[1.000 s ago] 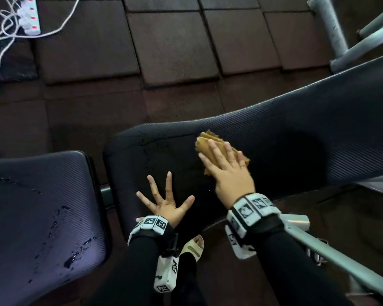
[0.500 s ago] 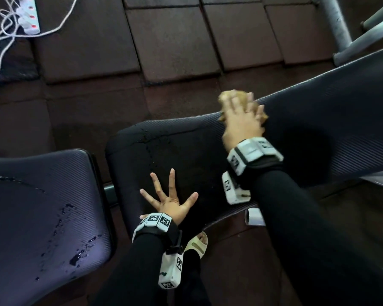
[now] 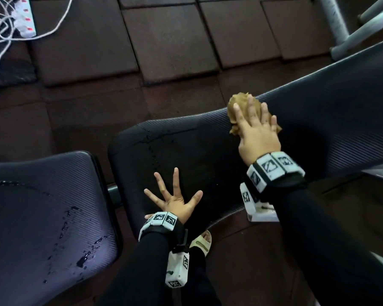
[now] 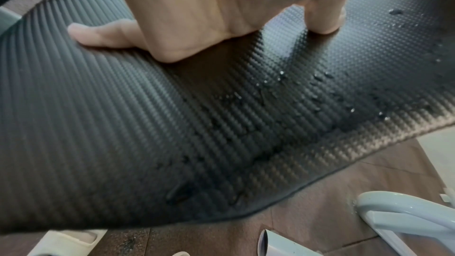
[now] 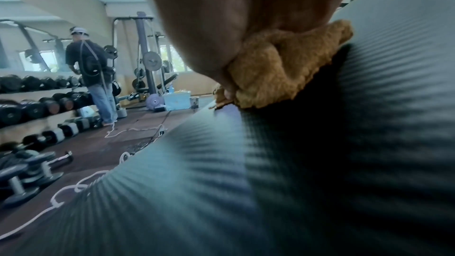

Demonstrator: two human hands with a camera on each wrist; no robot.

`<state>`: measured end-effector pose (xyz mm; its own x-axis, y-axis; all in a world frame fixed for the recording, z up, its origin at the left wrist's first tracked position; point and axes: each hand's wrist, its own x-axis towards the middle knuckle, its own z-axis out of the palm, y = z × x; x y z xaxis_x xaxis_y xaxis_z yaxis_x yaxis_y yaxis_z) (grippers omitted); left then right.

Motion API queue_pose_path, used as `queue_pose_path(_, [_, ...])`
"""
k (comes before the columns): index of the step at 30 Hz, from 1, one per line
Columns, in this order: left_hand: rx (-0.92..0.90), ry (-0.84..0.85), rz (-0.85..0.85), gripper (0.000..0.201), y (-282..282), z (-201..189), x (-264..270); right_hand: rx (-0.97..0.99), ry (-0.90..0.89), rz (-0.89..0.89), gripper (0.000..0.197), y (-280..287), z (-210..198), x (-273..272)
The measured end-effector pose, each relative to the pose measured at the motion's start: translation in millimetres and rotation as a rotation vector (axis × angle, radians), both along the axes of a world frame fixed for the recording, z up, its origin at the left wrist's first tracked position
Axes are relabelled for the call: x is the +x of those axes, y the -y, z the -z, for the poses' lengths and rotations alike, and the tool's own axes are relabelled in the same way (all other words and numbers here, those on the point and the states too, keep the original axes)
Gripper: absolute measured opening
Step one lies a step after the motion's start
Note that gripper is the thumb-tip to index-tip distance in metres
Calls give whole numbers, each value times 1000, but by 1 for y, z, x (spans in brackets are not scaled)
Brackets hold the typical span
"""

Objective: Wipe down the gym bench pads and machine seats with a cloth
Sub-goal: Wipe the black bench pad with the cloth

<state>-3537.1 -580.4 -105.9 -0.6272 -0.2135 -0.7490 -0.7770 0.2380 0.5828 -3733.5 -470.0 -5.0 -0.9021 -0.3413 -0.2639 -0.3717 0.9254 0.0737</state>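
A long black ribbed back pad [image 3: 318, 129] slopes up to the right; beside its low end is the seat pad [image 3: 42, 206], dotted with water drops. My right hand [image 3: 255, 127] lies flat with straight fingers on a bunched brown cloth [image 3: 237, 102], pressing it on the pad's far edge. From the right wrist, the cloth [image 5: 278, 65] bulges out under the palm against the pad [image 5: 270, 182]. My left hand [image 3: 175, 195] is splayed on the pad's low end and holds nothing. In the left wrist view the left hand [image 4: 197, 17] rests on the wet pad [image 4: 172, 124].
A power strip [image 3: 23, 21] with white cords lies on the dark floor tiles at far left. Grey frame tubes [image 3: 341, 25] stand at top right, another [image 4: 393, 211] under the bench. My sandalled foot [image 3: 201, 241] is beneath the pad. A person [image 5: 91, 69] stands by dumbbell racks [image 5: 37, 104].
My right hand slid the cloth from the middle of the back pad up to its far edge and has stayed there. The left hand has not moved.
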Motion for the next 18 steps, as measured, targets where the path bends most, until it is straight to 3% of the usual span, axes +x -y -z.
queue_pose_path(6, [-22,-26,-16,92,-2,5,1,-50,-4,-57,67,31,11,-9])
queue_pose_path(18, [-147,-71,-70,94,-10,20,3,-220,46,-212,66,-40,31,133])
